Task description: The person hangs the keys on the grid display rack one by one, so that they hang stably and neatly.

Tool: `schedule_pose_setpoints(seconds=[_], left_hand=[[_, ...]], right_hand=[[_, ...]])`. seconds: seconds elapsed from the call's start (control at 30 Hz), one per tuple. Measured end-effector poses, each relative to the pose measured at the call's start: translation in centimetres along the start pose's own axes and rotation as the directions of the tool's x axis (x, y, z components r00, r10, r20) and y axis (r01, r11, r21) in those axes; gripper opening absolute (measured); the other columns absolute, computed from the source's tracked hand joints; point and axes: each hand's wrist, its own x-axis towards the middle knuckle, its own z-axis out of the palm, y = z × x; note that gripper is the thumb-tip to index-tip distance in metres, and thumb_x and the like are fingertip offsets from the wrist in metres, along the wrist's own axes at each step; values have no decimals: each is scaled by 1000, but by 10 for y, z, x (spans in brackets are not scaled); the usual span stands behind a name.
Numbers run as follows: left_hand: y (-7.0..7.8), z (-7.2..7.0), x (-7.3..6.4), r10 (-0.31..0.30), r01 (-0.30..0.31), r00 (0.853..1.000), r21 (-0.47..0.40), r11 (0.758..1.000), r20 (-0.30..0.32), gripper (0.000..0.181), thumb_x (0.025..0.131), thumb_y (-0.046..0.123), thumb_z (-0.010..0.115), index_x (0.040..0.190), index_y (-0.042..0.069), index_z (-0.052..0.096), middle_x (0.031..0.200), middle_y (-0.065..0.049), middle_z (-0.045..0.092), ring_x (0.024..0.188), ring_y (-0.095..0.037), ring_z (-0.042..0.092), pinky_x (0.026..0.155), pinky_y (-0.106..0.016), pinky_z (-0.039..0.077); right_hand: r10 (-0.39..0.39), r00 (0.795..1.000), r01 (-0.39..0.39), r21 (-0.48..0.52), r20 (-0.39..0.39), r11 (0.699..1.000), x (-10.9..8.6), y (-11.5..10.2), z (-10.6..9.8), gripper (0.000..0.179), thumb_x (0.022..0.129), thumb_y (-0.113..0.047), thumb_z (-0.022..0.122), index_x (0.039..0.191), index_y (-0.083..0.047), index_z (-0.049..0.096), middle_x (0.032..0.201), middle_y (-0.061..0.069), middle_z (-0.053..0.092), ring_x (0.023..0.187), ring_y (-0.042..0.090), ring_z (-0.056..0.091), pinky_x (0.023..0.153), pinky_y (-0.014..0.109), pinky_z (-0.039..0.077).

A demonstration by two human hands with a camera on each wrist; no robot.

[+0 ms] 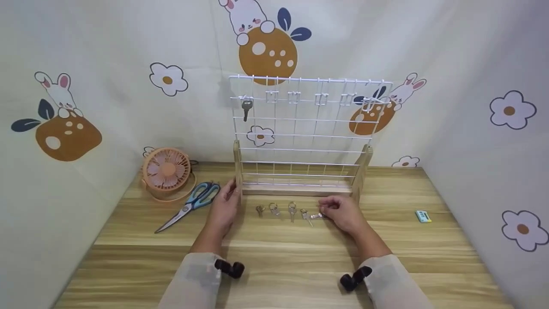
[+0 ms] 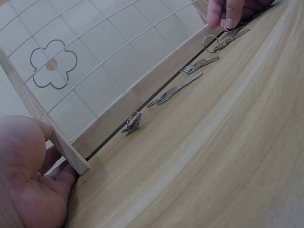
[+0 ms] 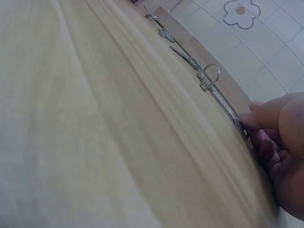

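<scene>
A white wire grid rack point(image 1: 300, 136) stands upright in a wooden base, with hooks along its top. One key point(image 1: 246, 110) hangs from the leftmost hook. My left hand point(image 1: 225, 205) holds the rack's left wooden leg point(image 2: 71, 156), fingers bent around its lower end. Several keys with rings lie in a row before the base, among them a key point(image 1: 292, 211) near the middle and a bunched key ring point(image 2: 133, 122) nearest my left hand. At the row's right end, my right hand point(image 1: 345, 213) pinches the ring of a key point(image 3: 223, 102) between thumb and finger, low over the table.
Blue-handled scissors point(image 1: 193, 204) lie left of my left hand, blades toward me. Behind them is an orange fan point(image 1: 166, 168). A small light-blue object point(image 1: 423, 216) lies far right on the wooden table point(image 1: 283, 266). Patterned cloth walls point(image 1: 188, 116) stand around the table.
</scene>
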Motion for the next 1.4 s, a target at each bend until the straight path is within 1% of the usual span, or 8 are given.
schedule_pose_setpoints(seconds=[0.13, 0.27, 0.43, 0.7, 0.87, 1.03, 1.23, 1.4], left_hand=[[0, 0, 1, 0, 0, 1000, 8, 1000, -2, 57, 115, 29, 51, 168, 14, 35, 173, -13, 38, 161, -34, 36, 133, -49, 35], [-1, 0, 2, -4, 4, 1000, 4, 1000, -5, 57, 115, 28, 51, 168, 14, 36, 173, -12, 38, 161, -33, 37, 133, -47, 35], [1, 0, 2, -4, 4, 1000, 17, 1000, -11, 57, 115, 28, 52, 168, 13, 37, 173, -13, 39, 160, -34, 38, 132, -48, 35], [0, 0, 2, -13, 13, 1000, 21, 1000, -9, 56, 115, 30, 52, 167, 15, 38, 173, -11, 39, 161, -33, 36, 133, -48, 34], [0, 0, 1, 6, -6, 1000, 20, 1000, -9, 57, 115, 29, 52, 167, 14, 38, 172, -13, 39, 161, -34, 37, 133, -48, 35], [-1, 0, 1, 29, -29, 1000, 10, 1000, 1, 57, 115, 25, 50, 168, 9, 35, 173, -16, 38, 161, -35, 37, 132, -49, 35], [0, 0, 0, 31, -30, 999, 22, 999, -12, 56, 115, 26, 52, 167, 10, 37, 172, -16, 38, 160, -36, 38, 132, -50, 35], [0, 1, 0, 21, -21, 1000, 9, 1000, -15, 55, 114, 27, 53, 166, 13, 40, 172, -13, 41, 159, -34, 40, 132, -48, 36]], right_hand=[[26, 999, -21, 111, -41, 994, 2, 1, -1, 17, 95, -3, 78, 112, -1, 81, 99, 10, 81, 82, 6, 68, 71, 16, 55], [56, 993, -26, 267, -104, 963, 3, -7, -2, 23, 95, -5, 79, 116, 2, 79, 100, 9, 80, 84, 6, 70, 73, 17, 59], [70, 984, 5, 415, -165, 910, -1, -39, -2, 27, 93, -4, 82, 117, 6, 77, 98, 4, 80, 85, 9, 71, 74, 20, 62], [7, 982, 102, 570, -187, 815, -16, -100, 0, 17, 93, 4, 78, 110, 9, 77, 90, 4, 80, 80, 13, 75, 78, 27, 67], [-72, 982, 164, 599, -176, 784, -16, -141, -6, 16, 94, 6, 76, 110, 10, 77, 90, 3, 80, 80, 13, 77, 79, 29, 68], [-176, 967, 254, 606, -187, 754, -4, -184, -14, 19, 95, 7, 74, 113, 13, 75, 93, 5, 81, 81, 13, 78, 83, 31, 68], [-256, 946, 324, 561, -199, 761, 10, -232, -19, 21, 97, 1, 76, 116, 9, 76, 95, 3, 81, 85, 13, 77, 87, 28, 67], [-277, 935, 355, 602, -223, 715, 22, -264, -15, 23, 97, 1, 76, 119, 8, 76, 101, 7, 80, 90, 15, 78, 90, 30, 67]])
